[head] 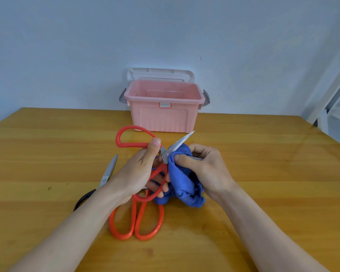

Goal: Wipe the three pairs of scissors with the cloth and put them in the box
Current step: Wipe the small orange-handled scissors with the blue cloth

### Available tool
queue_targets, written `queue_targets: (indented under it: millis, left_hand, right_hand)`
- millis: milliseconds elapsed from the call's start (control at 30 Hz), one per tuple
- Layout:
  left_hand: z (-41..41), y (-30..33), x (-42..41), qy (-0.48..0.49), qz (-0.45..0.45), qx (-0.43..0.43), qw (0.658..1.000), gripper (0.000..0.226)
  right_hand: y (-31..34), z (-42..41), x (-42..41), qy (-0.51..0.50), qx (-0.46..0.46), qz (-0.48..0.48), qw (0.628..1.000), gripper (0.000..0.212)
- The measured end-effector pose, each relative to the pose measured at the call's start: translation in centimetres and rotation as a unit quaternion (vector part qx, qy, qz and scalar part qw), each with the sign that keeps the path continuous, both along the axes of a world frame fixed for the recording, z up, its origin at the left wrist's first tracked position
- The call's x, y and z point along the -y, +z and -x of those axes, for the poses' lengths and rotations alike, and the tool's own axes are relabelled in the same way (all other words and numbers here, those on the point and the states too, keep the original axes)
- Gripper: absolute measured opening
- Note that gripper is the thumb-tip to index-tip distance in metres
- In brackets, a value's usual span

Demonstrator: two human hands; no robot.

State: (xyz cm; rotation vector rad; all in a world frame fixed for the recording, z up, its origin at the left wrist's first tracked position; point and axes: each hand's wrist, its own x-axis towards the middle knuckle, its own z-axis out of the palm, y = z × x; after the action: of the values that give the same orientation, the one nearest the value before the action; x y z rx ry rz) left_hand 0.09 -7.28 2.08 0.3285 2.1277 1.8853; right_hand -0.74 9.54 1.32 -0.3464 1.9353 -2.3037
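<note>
A wooden table (pixel 263 173) with a glossy, honey-coloured grain carries three pairs of scissors. The red-handled scissors (pixel 126 138), with large oval loop handles and bright steel blades spread apart, are raised above the table centre. A second pair, the orange-handled scissors (pixel 137 222), lies flat directly below them, loops toward the person. The black-handled scissors (pixel 104 179), blades together, lie just to the left. The pink plastic box (pixel 161 116), ribbed on its front wall with grey side latches, stands at the table's far edge; its lid (pixel 161 74) leans upright behind it, and nothing shows inside. The left hand (pixel 143 169) grips the red handles, thumb pressed near the pivot, fingers curled through the lower loop. The right hand (pixel 206 169) pinches the nubby blue cloth (pixel 181 179) around one blade, thumb on top.
</note>
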Motion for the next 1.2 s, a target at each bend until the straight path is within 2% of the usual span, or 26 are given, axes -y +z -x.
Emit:
queue_targets:
  millis: [167,267,400,533,700,867,933,1100,1200]
  left_hand:
    - [0.1,-0.1,-0.1,0.019,0.015,-0.005,1.000,0.071]
    - [0.1,-0.3,-0.1,0.024,0.019,-0.013,0.999,0.073]
    - [-0.1,-0.4,-0.3,0.003,0.019,-0.024,1.000,0.076]
    - [0.2,-0.2,0.0,0.006,0.022,-0.027,0.999,0.073]
    - [0.5,-0.1,0.3,0.022,0.023,-0.022,0.999,0.071]
    - [0.4,-0.4,0.0,0.029,0.018,-0.023,0.999,0.072]
    - [0.4,-0.3,-0.1,0.023,0.010,-0.021,0.999,0.073]
    - [0.4,0.0,0.1,0.028,0.007,-0.020,0.999,0.070]
    - [0.5,-0.1,0.2,0.037,0.007,-0.016,0.999,0.069]
  right_hand:
    - [0.3,-0.3,-0.3,0.033,0.004,-0.014,0.999,0.014]
    - [0.0,-0.1,-0.3,0.012,-0.003,-0.035,0.999,0.009]
    - [-0.5,0.0,-0.1,-0.027,-0.019,-0.062,0.998,0.021]
    - [-0.5,0.1,-0.2,-0.016,-0.027,-0.044,0.999,0.016]
    - [0.5,-0.4,-0.6,0.066,-0.008,0.002,0.998,0.016]
    - [0.2,-0.1,-0.1,-0.015,-0.017,-0.041,0.999,0.008]
    - [0.0,0.0,0.0,-0.032,-0.018,-0.051,0.998,0.013]
    - [0.6,-0.4,-0.4,0.034,-0.017,-0.002,0.999,0.006]
    - [0.5,-0.3,-0.8,0.037,-0.034,-0.024,0.998,0.010]
